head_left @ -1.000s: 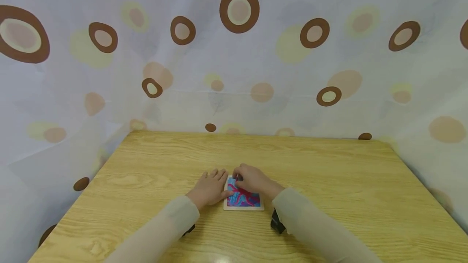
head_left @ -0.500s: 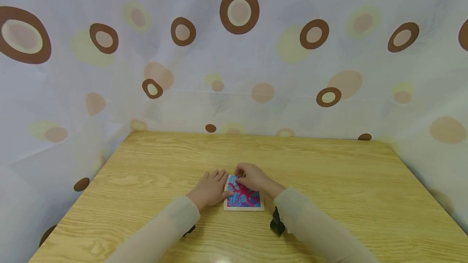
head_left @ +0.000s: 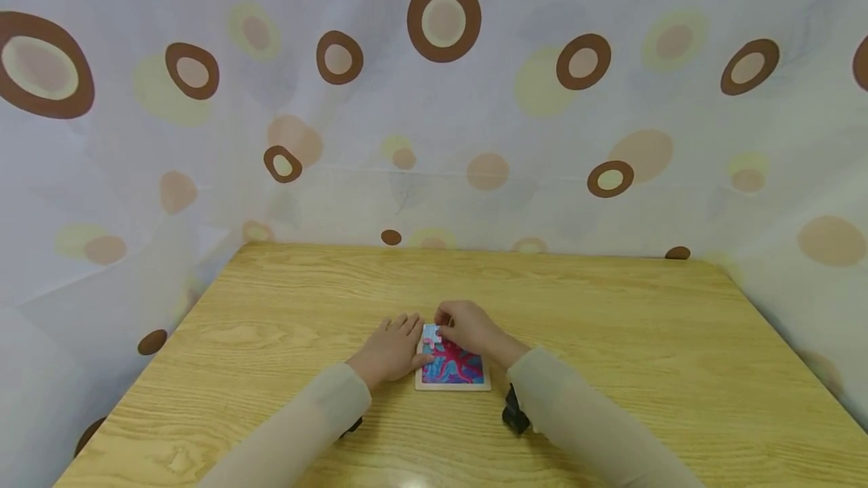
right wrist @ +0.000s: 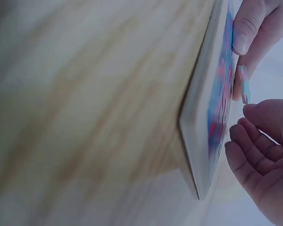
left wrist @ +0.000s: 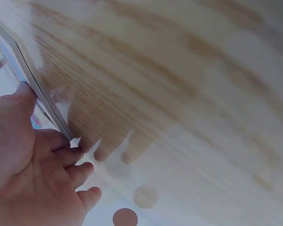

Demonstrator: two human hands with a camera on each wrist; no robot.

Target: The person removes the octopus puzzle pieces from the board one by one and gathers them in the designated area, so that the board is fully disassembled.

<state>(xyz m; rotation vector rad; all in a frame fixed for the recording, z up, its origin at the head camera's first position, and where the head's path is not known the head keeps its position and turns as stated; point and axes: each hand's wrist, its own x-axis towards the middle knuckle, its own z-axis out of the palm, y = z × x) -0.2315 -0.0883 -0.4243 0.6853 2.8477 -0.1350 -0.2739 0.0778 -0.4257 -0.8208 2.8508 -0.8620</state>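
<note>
A square jigsaw puzzle [head_left: 454,373] in a pale frame, with a red octopus on blue, lies flat on the table between the hands. Flat beside its left edge, the left hand [head_left: 388,349] has its fingers extended and its thumb over the picture; the left wrist view shows that thumb on the frame [left wrist: 43,96]. Over the upper part of the puzzle, the right hand [head_left: 471,327] pinches a small puzzle piece [right wrist: 245,84] between thumb and fingertips. In the right wrist view that piece is tilted up, clear of the picture. The right hand covers the puzzle's upper right corner.
The wood-grain table [head_left: 610,337] extends around the puzzle on all sides. A white cloth [head_left: 502,111] with brown and yellow spots hangs behind and at both sides. A black wrist device [head_left: 515,411] sits under the right sleeve.
The right hand has lifted a puzzle piece at the upper left; it now shows pale and tilted beside the fingertips. The left hand stays in place.
</note>
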